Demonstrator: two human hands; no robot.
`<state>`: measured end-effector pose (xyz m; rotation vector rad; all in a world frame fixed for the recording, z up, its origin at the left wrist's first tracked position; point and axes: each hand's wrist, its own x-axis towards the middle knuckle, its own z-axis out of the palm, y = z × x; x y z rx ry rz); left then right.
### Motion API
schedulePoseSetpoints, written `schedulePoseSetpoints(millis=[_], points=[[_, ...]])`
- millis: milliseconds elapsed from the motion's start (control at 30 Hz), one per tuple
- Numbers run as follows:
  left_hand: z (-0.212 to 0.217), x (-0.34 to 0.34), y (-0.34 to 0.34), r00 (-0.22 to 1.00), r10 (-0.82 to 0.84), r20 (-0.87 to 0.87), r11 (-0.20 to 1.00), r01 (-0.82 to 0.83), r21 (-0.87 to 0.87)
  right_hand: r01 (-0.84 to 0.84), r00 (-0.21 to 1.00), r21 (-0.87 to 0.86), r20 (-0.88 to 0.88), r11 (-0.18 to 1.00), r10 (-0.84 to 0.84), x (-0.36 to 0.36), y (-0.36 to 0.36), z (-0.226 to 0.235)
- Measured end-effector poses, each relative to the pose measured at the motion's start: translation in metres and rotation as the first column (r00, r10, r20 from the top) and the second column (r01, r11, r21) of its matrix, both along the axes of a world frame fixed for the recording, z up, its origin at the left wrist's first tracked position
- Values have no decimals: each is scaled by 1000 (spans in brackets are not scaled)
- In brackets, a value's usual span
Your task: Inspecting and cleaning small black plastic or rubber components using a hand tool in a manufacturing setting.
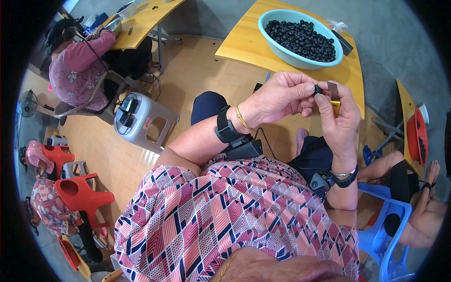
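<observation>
Close together in front of me, both hands are raised by the near edge of the table. My left hand (287,95) is closed, pinching a small black rubber-looking part (318,89) between thumb and fingers. A small knife with a yellow handle (336,107) and a short flat blade (333,90) is gripped in my right hand (345,115). The right thumb tip lies against the black part, beside the blade. On the table beyond stands a pale turquoise basin (307,62) heaped with small black ring-like parts (300,38).
The wooden table (244,42) also bears a dark flat object (343,42) behind the basin. Left, a grey stool (150,120) carries black devices; a person (77,75) works at another table. Red stools (84,192) stand lower left. On the right, a person sits near a blue chair (392,221).
</observation>
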<state>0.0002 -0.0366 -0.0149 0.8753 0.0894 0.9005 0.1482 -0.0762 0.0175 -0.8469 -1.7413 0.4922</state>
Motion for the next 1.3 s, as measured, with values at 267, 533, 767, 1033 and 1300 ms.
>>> schedulePoseSetpoints(millis=[267, 533, 767, 1033, 1300], points=[[0, 3, -1, 1000, 7, -10, 999, -7, -48, 97, 992, 194, 55, 976, -110, -5, 2, -9], [2, 6, -4, 999, 53, 1, 993, -53, -107, 145, 976, 483, 71, 864, -204, -5, 15, -22], [4, 9, -4, 996, 78, 32, 982, -71, -175, 130, 975, 547, 84, 827, -208, -7, 16, -20], [6, 8, -6, 997, 63, 39, 981, -55, -184, 125, 973, 558, 92, 821, -211, -8, 16, -21], [4, 6, -3, 996, 89, 22, 977, -83, -194, 168, 962, 507, 103, 845, -252, -4, 10, -24]])
